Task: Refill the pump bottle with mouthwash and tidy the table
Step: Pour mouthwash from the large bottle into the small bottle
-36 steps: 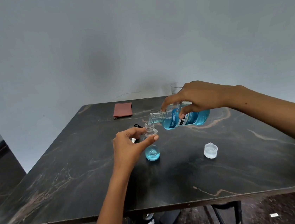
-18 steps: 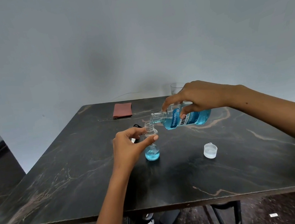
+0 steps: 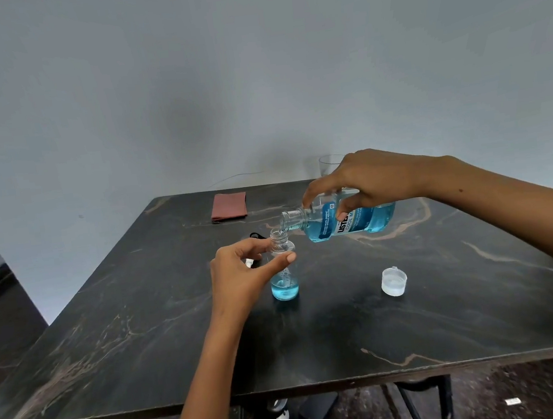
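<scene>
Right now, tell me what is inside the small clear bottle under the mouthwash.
The small clear bottle holds blue liquid in its bottom part, with bubbles above it. The left hand pinches its neck, so the shoulder's inside is partly covered.

From my remote seat I see two bare forearms entering the view, with no sleeves, watch, bracelet or rings on them. The left hand [image 3: 241, 275] has short, trimmed nails, the thumbnail plainly visible. The right hand [image 3: 364, 178] is likewise ungloved, and a small dark mark sits on its forearm.
</scene>
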`<state>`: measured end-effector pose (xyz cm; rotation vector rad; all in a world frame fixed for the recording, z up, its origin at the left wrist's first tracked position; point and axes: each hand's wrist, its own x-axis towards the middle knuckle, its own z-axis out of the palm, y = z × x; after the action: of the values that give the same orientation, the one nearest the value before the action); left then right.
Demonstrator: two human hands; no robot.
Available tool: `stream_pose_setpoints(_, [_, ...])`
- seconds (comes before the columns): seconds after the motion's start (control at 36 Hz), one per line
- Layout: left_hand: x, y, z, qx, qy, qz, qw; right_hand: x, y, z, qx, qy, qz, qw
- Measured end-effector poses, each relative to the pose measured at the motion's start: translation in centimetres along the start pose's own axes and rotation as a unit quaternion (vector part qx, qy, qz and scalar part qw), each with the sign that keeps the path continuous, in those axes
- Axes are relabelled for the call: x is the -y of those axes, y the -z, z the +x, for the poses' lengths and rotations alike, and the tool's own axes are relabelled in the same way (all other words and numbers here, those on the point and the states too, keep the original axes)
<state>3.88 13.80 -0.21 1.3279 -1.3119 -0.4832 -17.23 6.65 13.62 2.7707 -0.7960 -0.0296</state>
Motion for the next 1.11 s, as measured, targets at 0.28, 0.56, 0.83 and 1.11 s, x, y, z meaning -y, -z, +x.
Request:
stream_pose_setpoints(0.28, [0.05, 0.0, 0.04, 0.0, 0.003, 0.004, 1.0, -0.3, -0.04, 0.18, -0.007, 0.005, -0.006, 1.0])
stream_pose_setpoints(0.56, [-0.11, 0.1, -0.03, 0.005, 0.001, 0.01, 1.0, -0.32, 0.01, 0.25, -0.006, 0.008, -0.01, 1.0])
stream_pose_setpoints(0.83, [-0.5, 0.13, -0.12, 0.012, 0.004, 0.023, 1.0, -0.34, 0.03, 0.31, -0.007, 0.01, -0.012, 1.0])
stream_pose_setpoints(1.11, [-0.4, 0.12, 0.05, 0.011, 0.011, 0.023, 1.0, -0.37, 0.26, 0.42, 0.002, 0.019, -0.016, 1.0])
